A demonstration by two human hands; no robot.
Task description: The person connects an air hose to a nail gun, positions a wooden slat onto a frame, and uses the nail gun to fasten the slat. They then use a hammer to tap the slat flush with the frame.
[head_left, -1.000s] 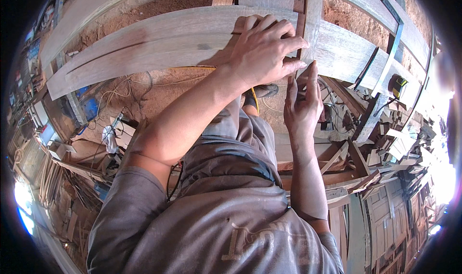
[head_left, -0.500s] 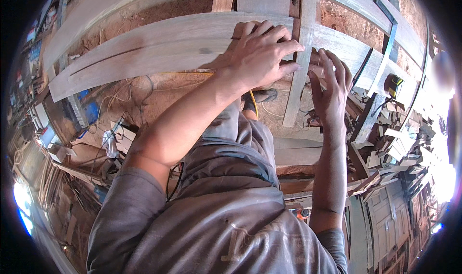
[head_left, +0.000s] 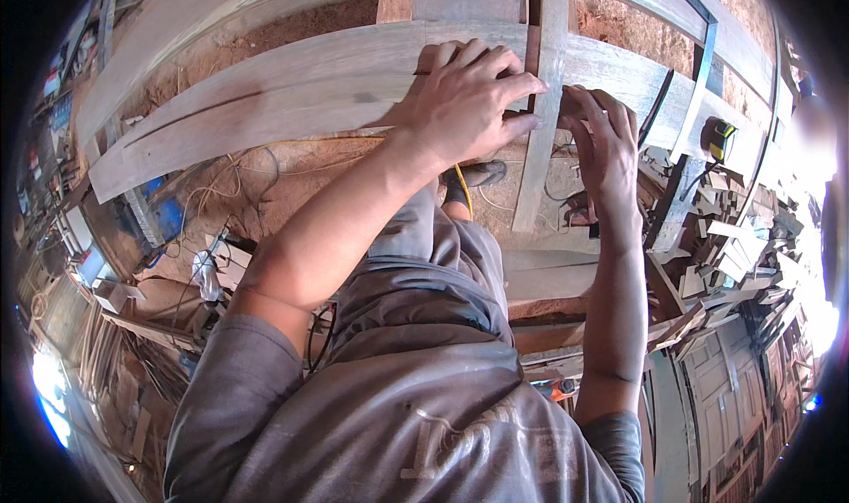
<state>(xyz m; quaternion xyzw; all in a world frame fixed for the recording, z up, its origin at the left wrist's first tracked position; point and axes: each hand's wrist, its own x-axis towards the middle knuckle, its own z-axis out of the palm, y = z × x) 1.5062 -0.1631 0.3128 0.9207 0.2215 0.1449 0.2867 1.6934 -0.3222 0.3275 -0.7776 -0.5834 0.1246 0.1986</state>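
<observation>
A narrow wooden strip (head_left: 546, 132) lies crosswise over a long pale board (head_left: 292, 79), its near end reaching past the board's edge. My left hand (head_left: 475, 96) rests on the board, with index fingertip and thumb apart against the strip's left side. On the strip's other side is my right hand (head_left: 606, 140), fingers bent and thumb apart from them, the fingertips close to the strip's right edge. Whether those fingertips touch the strip or the board is hard to see. Neither hand is wrapped around anything.
A metal square (head_left: 703, 61), a dark slim tool (head_left: 656, 110) and a yellow-black tape measure (head_left: 718, 139) lie on the boards at right. Wood offcuts (head_left: 734, 247) are heaped beyond. Cables (head_left: 208, 185) trail across the floor at left. A shoe (head_left: 485, 174) shows below the board.
My right hand has moved in toward the strip, narrowing the gap. My left hand stays in place beside it. The whole view has shifted slightly.
</observation>
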